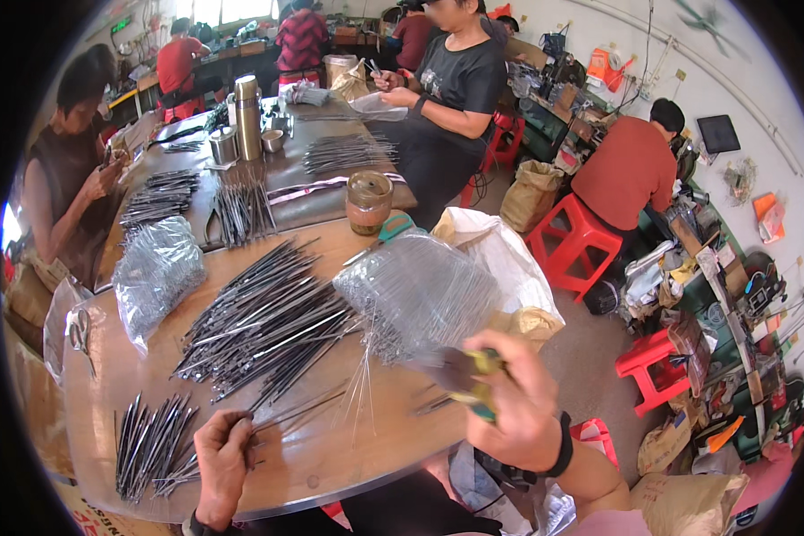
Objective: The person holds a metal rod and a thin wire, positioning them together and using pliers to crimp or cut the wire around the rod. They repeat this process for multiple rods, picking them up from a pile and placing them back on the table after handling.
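Note:
My left hand (223, 460) is at the near edge of the table, its thumb and fingers pinched on thin dark metal rods (299, 411) that reach out to the right. My right hand (516, 406) is wrapped around pliers (451, 371) with yellow-green handles, smeared by motion, over the table's right side. Beyond my hands lies a big heap of dark metal rods (263, 317). A smaller bundle of rods (147, 447) rests left of my left hand. Beside the heap is a clear plastic bag of thin wires (424, 286), with loose fine wires (360, 393) spilling toward me.
Another plastic bag (156, 277) and scissors (82, 339) lie at the left. A brown glass jar (368, 204) and a steel flask (247, 116) stand farther back. A white sack (500, 259) is at the right edge. Co-workers sit around; red stools (573, 243) stand on the floor.

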Tool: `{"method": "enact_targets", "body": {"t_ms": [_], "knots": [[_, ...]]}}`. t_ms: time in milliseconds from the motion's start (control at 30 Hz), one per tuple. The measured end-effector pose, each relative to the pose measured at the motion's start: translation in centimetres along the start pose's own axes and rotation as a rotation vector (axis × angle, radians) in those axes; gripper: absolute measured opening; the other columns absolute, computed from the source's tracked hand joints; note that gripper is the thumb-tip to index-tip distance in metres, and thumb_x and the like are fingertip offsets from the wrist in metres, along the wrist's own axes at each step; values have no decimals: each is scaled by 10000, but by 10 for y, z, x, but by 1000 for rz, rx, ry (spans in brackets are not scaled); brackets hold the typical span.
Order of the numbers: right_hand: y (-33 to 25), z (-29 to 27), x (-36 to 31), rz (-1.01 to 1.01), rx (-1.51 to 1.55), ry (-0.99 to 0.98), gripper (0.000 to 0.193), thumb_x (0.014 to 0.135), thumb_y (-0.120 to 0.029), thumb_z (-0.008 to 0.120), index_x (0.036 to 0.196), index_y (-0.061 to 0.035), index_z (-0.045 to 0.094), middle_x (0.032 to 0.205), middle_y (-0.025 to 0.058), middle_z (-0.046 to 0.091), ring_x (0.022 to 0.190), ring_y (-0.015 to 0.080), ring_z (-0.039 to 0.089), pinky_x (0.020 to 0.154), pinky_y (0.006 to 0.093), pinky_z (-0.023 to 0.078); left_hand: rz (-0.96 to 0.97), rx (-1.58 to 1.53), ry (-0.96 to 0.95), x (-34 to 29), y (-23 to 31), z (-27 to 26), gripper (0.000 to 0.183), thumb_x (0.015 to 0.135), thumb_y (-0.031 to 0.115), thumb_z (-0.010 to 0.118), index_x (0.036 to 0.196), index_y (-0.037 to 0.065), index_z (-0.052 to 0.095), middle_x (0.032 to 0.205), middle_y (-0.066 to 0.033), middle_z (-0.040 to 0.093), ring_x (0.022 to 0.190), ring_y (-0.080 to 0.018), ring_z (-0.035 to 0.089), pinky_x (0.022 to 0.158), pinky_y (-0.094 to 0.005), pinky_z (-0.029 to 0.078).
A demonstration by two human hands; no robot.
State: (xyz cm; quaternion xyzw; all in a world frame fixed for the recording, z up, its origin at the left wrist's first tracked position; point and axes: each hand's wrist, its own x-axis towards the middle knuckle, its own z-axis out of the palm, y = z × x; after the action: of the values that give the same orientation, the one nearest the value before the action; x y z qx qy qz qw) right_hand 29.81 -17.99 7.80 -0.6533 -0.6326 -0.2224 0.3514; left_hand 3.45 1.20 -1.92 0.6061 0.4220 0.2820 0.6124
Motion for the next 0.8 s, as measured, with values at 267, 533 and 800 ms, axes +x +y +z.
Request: {"method": "enact_targets", "body": {"t_ms": [267,533,800], "knots": [[34,1,-49,982,651,129,79,855,-28,655,914,25,656,1052,139,632,826,233,609,712,317,487,-296,-226,43,-53,-23,-36,206,908,70,612,1093,-13,573,701,-84,568,463,-148,514,351,-262,359],[10,27,-119,1542,1866,488,128,890,-115,661,989,-38,640,1138,106,546,913,196,519,743,302,447,-539,-580,-103,-95,-13,-3,194,999,132,554,1170,41,559,885,-28,569,571,-69,463,438,-181,364],[-23,23,-97,1288,2153,153,131,836,-159,699,915,-75,637,1116,53,497,875,164,504,740,300,425,-447,-730,-376,-122,-15,21,521,832,175,738,1298,47,545,774,-69,586,509,-148,512,424,-246,392]]}}
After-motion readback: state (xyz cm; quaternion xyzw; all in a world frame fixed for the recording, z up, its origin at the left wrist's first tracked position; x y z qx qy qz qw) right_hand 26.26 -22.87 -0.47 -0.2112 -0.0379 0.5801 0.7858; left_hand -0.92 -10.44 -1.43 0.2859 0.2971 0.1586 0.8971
